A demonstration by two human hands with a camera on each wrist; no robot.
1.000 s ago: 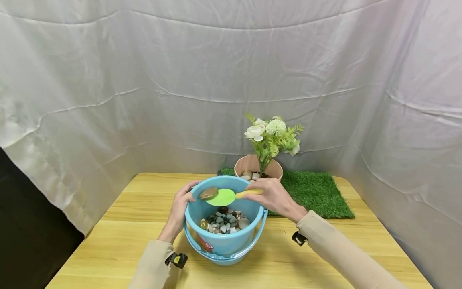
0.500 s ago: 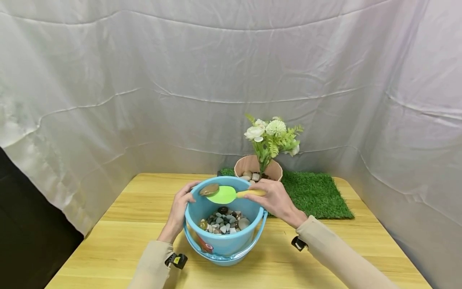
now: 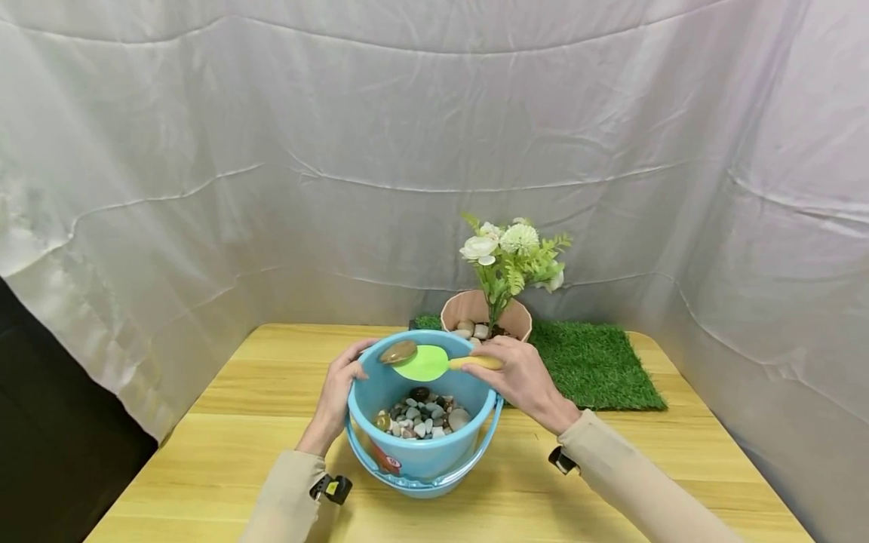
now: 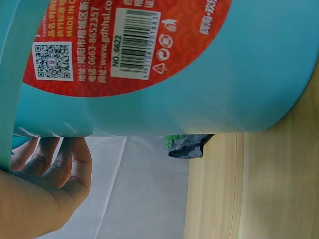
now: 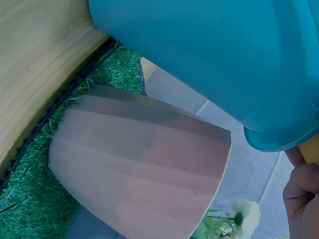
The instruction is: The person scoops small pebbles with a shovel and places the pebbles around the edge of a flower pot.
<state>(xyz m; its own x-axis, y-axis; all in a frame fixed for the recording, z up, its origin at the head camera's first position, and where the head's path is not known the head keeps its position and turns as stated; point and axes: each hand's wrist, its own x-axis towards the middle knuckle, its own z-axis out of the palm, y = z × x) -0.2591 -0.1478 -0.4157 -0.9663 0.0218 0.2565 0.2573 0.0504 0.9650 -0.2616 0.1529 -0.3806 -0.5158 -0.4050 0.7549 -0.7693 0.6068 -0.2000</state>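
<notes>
My left hand (image 3: 334,396) grips the rim of a light blue bucket (image 3: 434,456) from the left, its thumb over the edge. In the left wrist view its bent fingers (image 4: 79,164) lie against the bucket's outer wall, near a red label. My right hand (image 3: 521,378) holds the yellow handle of a small shovel with a green blade (image 3: 424,364) over the bucket's mouth. A brown stone (image 3: 398,351) sits at the blade's tip, toward the left rim. Inside the bucket, several grey, white and dark pebbles (image 3: 422,417) cover the bottom.
Behind the bucket a pink pot (image 3: 465,308) holds white flowers (image 3: 505,245) and pale stones. It stands on a green turf mat (image 3: 594,369) at the back right of the wooden table (image 3: 271,392). The bucket's handle (image 3: 434,481) hangs down in front.
The shovel and the brown stone on it have risen slightly and shifted a little right over the bucket. My left hand and the bucket have stayed in place.
</notes>
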